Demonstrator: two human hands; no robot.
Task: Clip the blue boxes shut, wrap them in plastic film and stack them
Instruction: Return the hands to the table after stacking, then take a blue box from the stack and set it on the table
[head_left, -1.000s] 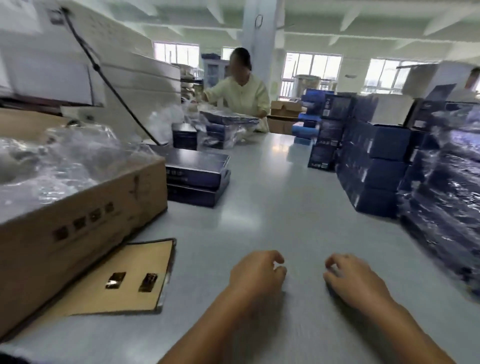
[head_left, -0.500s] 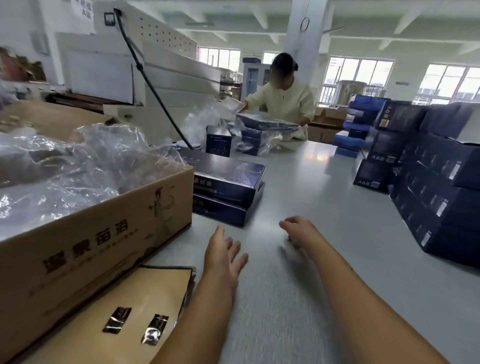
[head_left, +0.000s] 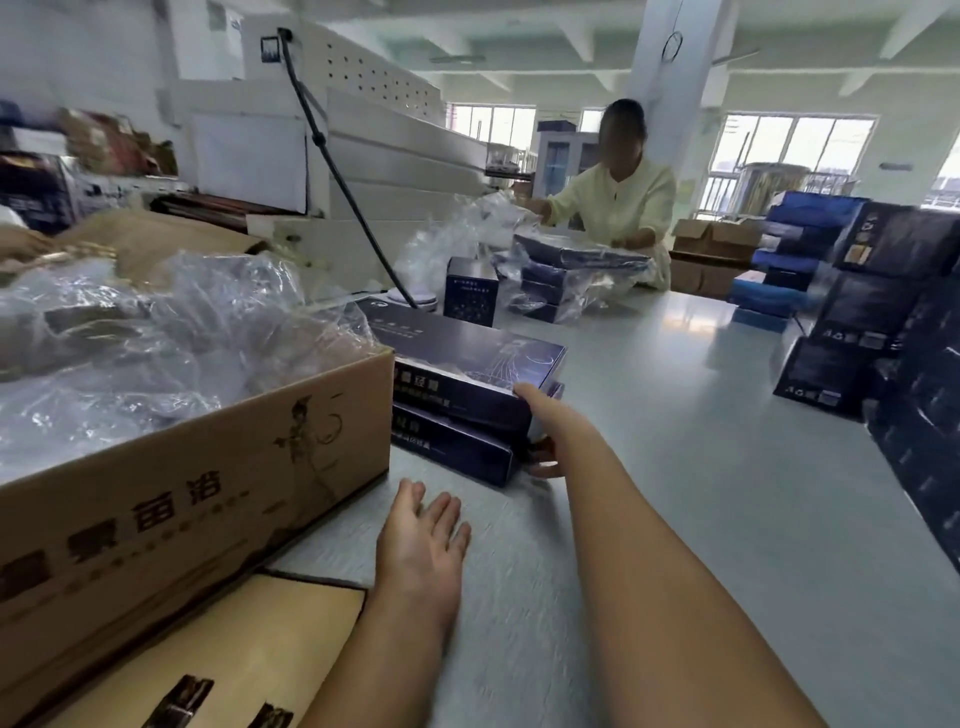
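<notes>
The two blue boxes (head_left: 467, 374) are stacked on the grey table (head_left: 701, 467), right beside the cardboard carton (head_left: 182, 493) that's stuffed with plastic film (head_left: 130, 338). The stack's near end is clasped by the right hand (head_left: 545, 431), with a finger hooked over the top edge and the thumb tucked low by the bottom box. Nothing's held by the left hand (head_left: 421, 540), which is spread out with its fingers straight, close in front of the stack.
</notes>
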